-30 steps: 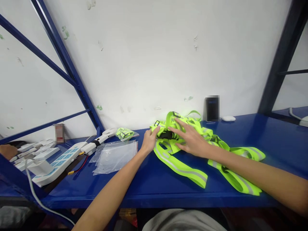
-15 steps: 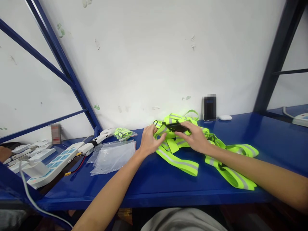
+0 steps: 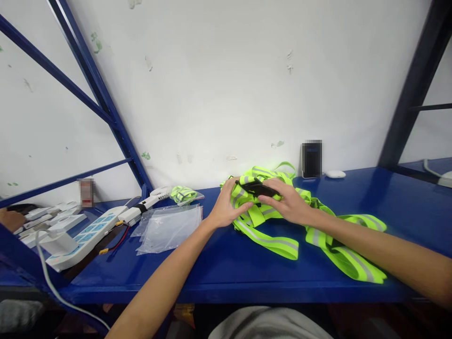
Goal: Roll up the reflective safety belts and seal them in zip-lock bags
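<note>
A tangle of neon-yellow reflective straps (image 3: 270, 242) with grey stripes lies on the blue table, between and beyond my hands. My right hand (image 3: 292, 203) is closed on a black plastic buckle (image 3: 259, 188), thumb on the near side. My left hand (image 3: 225, 207) curls around the straps just left of the buckle, its thumb pointing right across them. Part of the buckle and the left fingertips are hidden. More looped strap trails to the right, under my right forearm.
Clear plastic bags (image 3: 169, 228) lie left of my left hand. Behind them are a bagged bundle of yellow strap (image 3: 183, 194) and a white handheld fan (image 3: 160, 193). Further left sits a power strip (image 3: 88, 240). A white case (image 3: 334, 174) rests by the wall. Another person's hand (image 3: 12, 220) shows far left.
My left hand has moved in closer to the buckle and wraps further over the straps. My right hand keeps its hold on the buckle. The view has shifted slightly left.
</note>
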Available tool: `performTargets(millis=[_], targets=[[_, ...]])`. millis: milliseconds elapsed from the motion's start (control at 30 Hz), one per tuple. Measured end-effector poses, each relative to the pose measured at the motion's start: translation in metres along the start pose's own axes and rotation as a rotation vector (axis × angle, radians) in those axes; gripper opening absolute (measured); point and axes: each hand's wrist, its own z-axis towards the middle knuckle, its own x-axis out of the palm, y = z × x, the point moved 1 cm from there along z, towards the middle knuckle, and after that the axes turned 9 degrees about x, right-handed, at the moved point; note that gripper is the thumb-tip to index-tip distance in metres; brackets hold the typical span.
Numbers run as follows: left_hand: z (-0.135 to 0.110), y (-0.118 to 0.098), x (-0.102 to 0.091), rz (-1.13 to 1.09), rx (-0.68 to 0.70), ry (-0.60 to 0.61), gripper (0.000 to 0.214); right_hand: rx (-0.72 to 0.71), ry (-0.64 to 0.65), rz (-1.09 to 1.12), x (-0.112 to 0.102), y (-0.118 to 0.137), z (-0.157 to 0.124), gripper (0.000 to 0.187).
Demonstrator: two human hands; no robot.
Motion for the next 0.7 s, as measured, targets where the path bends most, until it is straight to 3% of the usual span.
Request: performTargets(millis=[100,200,267,367,433,533,567,633,700], targets=[[0.005,0.004,-0.006,-0.133,-0.067,-0.112,0.085,-0.181,0.008,-0.094,-0.015,0.009,0.036,0.021],[0.007,0.013,-0.012,-0.211,-0.115,-0.259,0.089,-0.236,0.106,-0.22,-0.037,0.032,0.097,0.022],[0.007,0.02,-0.014,-0.233,-0.157,-0.314,0.09,-0.217,0.113,-0.301,-0.056,0.055,0.141,0.023],[0.006,0.026,-0.015,-0.231,-0.201,-0.351,0.092,-0.177,-0.003,-0.434,-0.086,0.093,0.201,0.033],[0.006,0.027,-0.014,-0.219,-0.199,-0.371,0.089,-0.098,-0.08,-0.355,-0.102,0.111,0.231,0.032],[0.008,0.027,-0.013,-0.149,-0.241,-0.417,0.077,0.0,-0.307,-0.123,-0.12,0.125,0.26,0.032],[0.008,0.028,-0.015,-0.121,-0.269,-0.444,0.073,0.043,-0.329,-0.05,-0.123,0.126,0.265,0.032],[0.01,0.033,-0.023,-0.085,-0.315,-0.546,0.067,0.156,-0.205,0.032,-0.123,0.125,0.269,0.03],[0.01,0.04,-0.039,-0.06,-0.327,-0.728,0.06,0.253,-0.068,0.031,-0.116,0.12,0.267,0.028]])
